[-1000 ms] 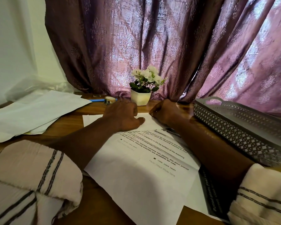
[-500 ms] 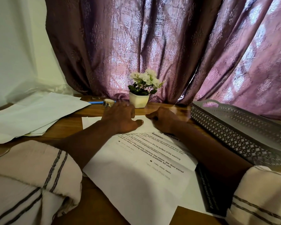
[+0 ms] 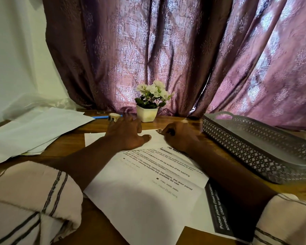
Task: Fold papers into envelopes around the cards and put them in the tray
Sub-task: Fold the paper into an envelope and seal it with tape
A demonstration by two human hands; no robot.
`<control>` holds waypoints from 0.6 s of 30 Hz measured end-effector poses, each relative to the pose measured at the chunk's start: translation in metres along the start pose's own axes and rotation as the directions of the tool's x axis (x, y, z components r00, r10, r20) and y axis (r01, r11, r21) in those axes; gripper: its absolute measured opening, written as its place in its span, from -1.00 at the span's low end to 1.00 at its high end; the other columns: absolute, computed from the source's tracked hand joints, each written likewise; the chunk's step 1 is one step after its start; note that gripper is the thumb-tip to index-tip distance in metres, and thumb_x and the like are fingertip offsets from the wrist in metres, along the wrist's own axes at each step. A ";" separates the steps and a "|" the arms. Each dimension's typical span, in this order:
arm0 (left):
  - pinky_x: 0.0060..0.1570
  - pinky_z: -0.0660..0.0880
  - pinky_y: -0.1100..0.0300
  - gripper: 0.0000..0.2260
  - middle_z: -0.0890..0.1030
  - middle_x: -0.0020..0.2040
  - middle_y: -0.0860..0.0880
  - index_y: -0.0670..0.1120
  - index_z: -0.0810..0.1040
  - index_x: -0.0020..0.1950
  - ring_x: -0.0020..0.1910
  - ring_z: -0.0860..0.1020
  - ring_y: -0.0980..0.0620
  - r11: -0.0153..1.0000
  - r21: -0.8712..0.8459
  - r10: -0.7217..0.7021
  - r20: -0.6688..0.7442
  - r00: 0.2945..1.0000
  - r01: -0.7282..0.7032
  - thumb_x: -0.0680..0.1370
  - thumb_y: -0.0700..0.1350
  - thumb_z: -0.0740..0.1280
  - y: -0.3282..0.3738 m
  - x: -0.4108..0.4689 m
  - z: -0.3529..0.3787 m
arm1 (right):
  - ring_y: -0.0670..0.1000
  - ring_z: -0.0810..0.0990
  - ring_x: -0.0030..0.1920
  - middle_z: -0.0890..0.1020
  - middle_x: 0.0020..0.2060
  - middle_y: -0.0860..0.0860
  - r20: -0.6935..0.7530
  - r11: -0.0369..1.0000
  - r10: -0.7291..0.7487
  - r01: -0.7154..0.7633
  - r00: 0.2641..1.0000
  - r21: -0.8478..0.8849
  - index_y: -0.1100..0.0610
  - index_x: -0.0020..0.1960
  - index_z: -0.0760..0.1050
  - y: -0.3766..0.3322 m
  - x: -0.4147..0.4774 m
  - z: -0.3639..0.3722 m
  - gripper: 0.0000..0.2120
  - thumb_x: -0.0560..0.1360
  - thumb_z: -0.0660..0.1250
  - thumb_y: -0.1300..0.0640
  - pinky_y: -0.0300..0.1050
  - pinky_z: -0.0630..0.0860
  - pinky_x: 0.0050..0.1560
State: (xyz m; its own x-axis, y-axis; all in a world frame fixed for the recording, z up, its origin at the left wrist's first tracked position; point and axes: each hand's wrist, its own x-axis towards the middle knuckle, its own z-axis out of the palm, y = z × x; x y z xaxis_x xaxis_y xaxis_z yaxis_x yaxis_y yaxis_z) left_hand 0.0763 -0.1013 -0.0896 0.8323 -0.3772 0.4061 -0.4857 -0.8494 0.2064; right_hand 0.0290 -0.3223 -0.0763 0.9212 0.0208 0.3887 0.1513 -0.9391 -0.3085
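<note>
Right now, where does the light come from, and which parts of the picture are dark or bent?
Head view: daylight glows through the curtain behind the flower pot; both forearms and the left hand are in shadow; the wide lens bends the tray and the edges; print on the paper stays readable.

A home desk corner — mauve patterned curtain (image 3: 166, 50); small potted flowers (image 3: 148, 105); wooden table (image 3: 175, 122).

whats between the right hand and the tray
Only a bare strip of wooden table separates the right hand from the tray, seen in the head view.
</note>
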 end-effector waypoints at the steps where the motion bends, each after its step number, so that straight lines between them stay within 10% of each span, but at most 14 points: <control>1: 0.17 0.48 -0.09 -0.56 0.51 0.17 0.02 0.16 0.36 -0.14 0.16 0.49 -0.07 1.000 0.003 0.000 0.003 1.000 0.000 0.35 0.51 0.22 -0.001 0.001 0.001 | -0.04 0.65 -0.06 0.74 0.06 0.03 0.001 1.000 0.008 -0.008 1.000 0.013 0.05 0.17 0.70 0.001 0.001 0.001 -0.72 0.52 0.35 0.23 -0.35 0.44 -0.16; 18: 0.25 0.45 -0.13 -0.60 0.48 0.23 -0.04 0.15 0.44 -0.04 0.24 0.47 -0.10 1.000 0.020 -0.003 0.041 0.999 0.003 0.44 0.45 0.28 0.002 -0.001 -0.002 | 0.24 0.46 0.37 0.46 0.39 0.19 0.161 0.964 0.061 -0.016 0.985 -0.267 -0.15 0.51 0.41 -0.009 0.002 0.005 -0.46 0.58 0.02 -0.13 0.00 0.44 0.35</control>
State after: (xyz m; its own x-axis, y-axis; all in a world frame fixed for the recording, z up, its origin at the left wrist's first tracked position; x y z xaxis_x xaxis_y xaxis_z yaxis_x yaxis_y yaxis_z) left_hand 0.0742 -0.1019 -0.0878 0.8443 -0.3892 0.3684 -0.4780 -0.8577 0.1893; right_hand 0.0316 -0.3117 -0.0768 0.9744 0.0186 0.2238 0.0354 -0.9968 -0.0715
